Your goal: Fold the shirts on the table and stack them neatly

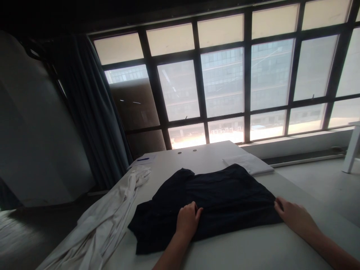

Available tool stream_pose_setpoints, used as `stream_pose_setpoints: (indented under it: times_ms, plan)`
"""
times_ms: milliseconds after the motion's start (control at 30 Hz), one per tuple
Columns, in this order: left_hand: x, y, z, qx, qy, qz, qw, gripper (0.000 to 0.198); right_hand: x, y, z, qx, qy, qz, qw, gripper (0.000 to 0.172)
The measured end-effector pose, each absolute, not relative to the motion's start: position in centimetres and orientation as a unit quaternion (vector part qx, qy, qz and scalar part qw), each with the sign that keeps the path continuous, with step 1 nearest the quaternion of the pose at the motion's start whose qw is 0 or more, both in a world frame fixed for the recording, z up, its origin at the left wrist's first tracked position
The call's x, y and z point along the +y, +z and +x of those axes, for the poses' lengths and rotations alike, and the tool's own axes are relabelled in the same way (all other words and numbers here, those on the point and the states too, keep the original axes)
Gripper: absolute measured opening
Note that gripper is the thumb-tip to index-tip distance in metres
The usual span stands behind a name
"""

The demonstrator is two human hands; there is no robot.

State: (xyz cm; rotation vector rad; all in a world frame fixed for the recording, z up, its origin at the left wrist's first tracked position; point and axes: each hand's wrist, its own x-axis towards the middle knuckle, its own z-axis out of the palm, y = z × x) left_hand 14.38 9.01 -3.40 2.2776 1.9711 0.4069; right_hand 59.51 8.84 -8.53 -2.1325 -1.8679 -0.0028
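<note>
A dark navy shirt (225,198) lies spread flat across the table, with what looks like short sleeves toward the left. My left hand (188,219) rests on its middle near the front edge, fingers curled into the cloth and thumb to the right. At the shirt's right end, my right hand (295,215) pinches the edge between thumb and fingers. The fingertips of both hands are partly hidden.
The white table (233,247) stretches toward the windows. Crumpled pale cloth (112,217) hangs along its left edge. A folded white cloth (250,164) lies at the back right. A blue pen (143,159) sits on paper at the back left.
</note>
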Motion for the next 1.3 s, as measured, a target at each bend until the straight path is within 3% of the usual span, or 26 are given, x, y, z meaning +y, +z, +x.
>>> stream_pose_setpoints:
  times_ms: [767,967,1133,1300]
  plan:
    - [8.6,-1.8,14.5,0.656,0.113,0.746,0.029,0.027,9.2,-9.2,60.8,-0.662,0.006,-0.734,0.151,0.036]
    - [6.6,0.2,15.4,0.488,0.181,0.852,-0.056,0.024,9.0,-9.2,60.7,-0.664,0.000,-0.725,0.183,0.038]
    - [5.3,-1.0,17.1,0.336,0.143,0.931,0.002,0.018,9.0,-8.8,60.1,-0.678,-0.032,-0.693,0.245,0.036]
    - [5.3,-2.5,17.6,0.350,0.143,0.923,0.068,0.038,9.2,-9.2,59.2,-0.727,-0.031,-0.636,0.257,0.037]
